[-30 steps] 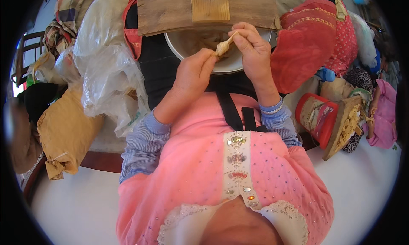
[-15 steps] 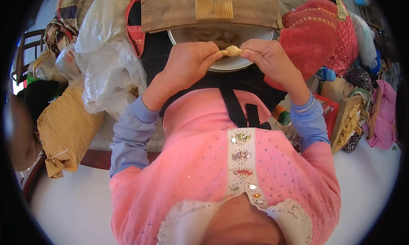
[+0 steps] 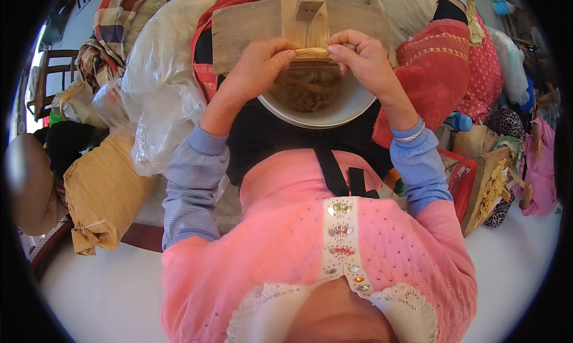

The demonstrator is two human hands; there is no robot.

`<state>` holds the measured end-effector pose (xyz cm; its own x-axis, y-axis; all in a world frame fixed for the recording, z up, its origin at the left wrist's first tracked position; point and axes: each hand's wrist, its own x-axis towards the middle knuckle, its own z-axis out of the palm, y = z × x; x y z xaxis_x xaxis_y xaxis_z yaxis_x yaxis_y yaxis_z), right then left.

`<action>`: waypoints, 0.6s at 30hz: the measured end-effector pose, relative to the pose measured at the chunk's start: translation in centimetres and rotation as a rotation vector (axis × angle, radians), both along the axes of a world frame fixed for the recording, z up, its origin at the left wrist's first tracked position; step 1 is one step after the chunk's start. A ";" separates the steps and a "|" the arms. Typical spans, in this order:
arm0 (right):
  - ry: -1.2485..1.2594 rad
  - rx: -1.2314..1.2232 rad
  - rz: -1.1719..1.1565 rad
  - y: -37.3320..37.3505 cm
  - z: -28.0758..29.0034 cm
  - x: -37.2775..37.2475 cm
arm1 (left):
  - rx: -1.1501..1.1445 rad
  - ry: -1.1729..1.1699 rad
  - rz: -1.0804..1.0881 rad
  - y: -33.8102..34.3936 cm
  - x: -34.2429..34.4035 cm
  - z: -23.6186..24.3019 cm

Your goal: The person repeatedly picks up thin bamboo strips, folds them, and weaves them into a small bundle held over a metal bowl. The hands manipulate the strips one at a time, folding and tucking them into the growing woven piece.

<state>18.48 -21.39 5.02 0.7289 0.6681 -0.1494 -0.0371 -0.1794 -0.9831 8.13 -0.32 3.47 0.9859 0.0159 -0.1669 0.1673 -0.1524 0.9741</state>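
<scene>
My left hand (image 3: 261, 67) and my right hand (image 3: 364, 62) face each other at chest level, fingers pinched. Between them a short yellowish fibre bundle (image 3: 313, 54) is held taut and level, its ends hidden in my fingers. It lies in front of the near edge of a wooden board (image 3: 248, 35); whether it touches the wood I cannot tell. A small wood block (image 3: 309, 7) stands up from the board's middle. Below my hands, a round pale basin (image 3: 286, 113) holds tan, strip-like pieces (image 3: 307, 91), and the board covers its far part.
Clear plastic sheeting (image 3: 161, 86) and a brown paper-like bundle (image 3: 107, 191) lie on the left. A red towel (image 3: 433, 62) drapes over at the right. Farther right stand a wooden tray (image 3: 471, 214) of yellowish pieces and a person in pink (image 3: 540, 164).
Both hands have moved up and away from me, to the board's edge. The bundle, bulging and knot-like before, now looks straight and slimmer. More of the basin's inside shows.
</scene>
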 end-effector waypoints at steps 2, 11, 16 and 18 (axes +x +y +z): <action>-0.073 -0.079 -0.042 0.6 -0.1 0.4 | 0.048 0.016 0.012 0.6 0.8 0.3; -0.616 -0.256 -0.029 1.6 -3.7 2.0 | 0.425 -0.128 0.197 1.0 3.8 -4.0; -1.079 -0.225 -0.096 0.2 -2.4 -0.2 | 0.479 -0.218 0.208 0.0 1.3 -4.0; -1.218 -0.156 -0.116 1.5 -1.2 -2.7 | 0.055 -0.104 0.137 -2.7 -0.3 -3.4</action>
<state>15.78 -19.92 3.85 0.5026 0.6258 0.5966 0.8645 -0.3549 -0.3560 7.85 -3.06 0.05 0.9858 0.1574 -0.0589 0.0886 -0.1891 0.9780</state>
